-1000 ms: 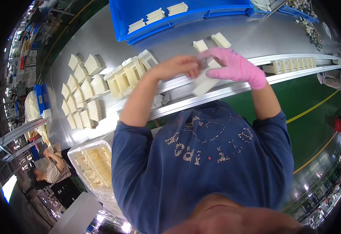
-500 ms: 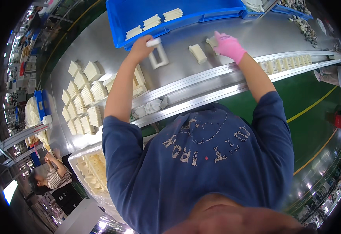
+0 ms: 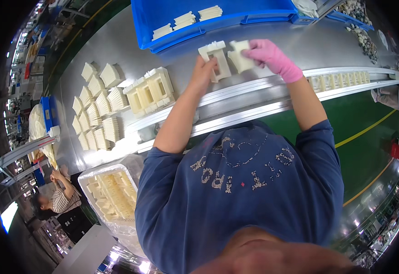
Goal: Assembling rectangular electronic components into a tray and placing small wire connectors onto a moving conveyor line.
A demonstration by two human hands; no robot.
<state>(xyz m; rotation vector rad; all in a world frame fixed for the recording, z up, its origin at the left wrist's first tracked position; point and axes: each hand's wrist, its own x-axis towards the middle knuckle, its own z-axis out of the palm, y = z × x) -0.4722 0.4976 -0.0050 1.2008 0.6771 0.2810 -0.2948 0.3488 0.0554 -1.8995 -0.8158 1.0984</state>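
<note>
My bare left hand (image 3: 202, 75) is closed around one side of a cream plastic frame (image 3: 222, 68) with a rectangular opening, held upright over the metal bench. Just to its right, my right hand (image 3: 272, 57), in a pink glove, grips a cream plastic panel (image 3: 239, 58) by its right edge. The panel has a notched top and stands close beside the frame. Whether the two parts touch, I cannot tell. Left of my left arm, several similar frames (image 3: 151, 93) stand together in a row on the bench.
Fanned stacks of cream panels (image 3: 96, 107) cover the bench's left. A blue bin (image 3: 163, 43) with cream pieces stands at the back. Metal rails (image 3: 236, 93) run along the near edge, with a row of cream parts (image 3: 341, 82) at right. A lined box (image 3: 112, 196) holds more parts.
My left hand has carried the frame rightward, away from the blue bin and toward my right hand. My right hand has lifted a panel from the bench. The row of frames is now uncovered.
</note>
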